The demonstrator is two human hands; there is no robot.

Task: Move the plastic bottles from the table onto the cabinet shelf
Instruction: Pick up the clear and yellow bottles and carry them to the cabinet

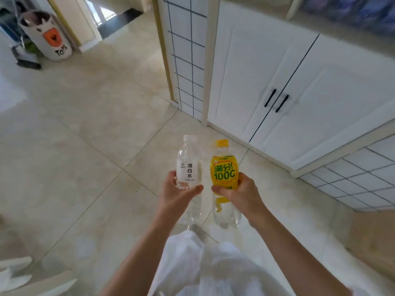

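Both hands are up in front of the body, each with a bottle, out over the tiled floor. The left hand wraps the clear bottle around its middle, just under the white label: the thumb presses the left side and the fingers curl across the front from below, closed snug on the plastic. The white cap stands well above the fingers and the bottle is close to upright, its clear base hanging below the palm.

The right hand clamps the yellow bottle at the lower edge of its yellow label. The fingers come round the front from the right, the thumb sits on the right side, and the grip is closed tight. The yellow cap rises above the fingers; the see-through lower half drops below the hand.

The two bottles stand side by side, just apart, the clear one left of the yellow one, with the fingertips of the two hands near each other between them. Beyond the fingers, up and to the right, is the white cabinet with both doors closed and two black handles side by side. Neither bottle touches it.
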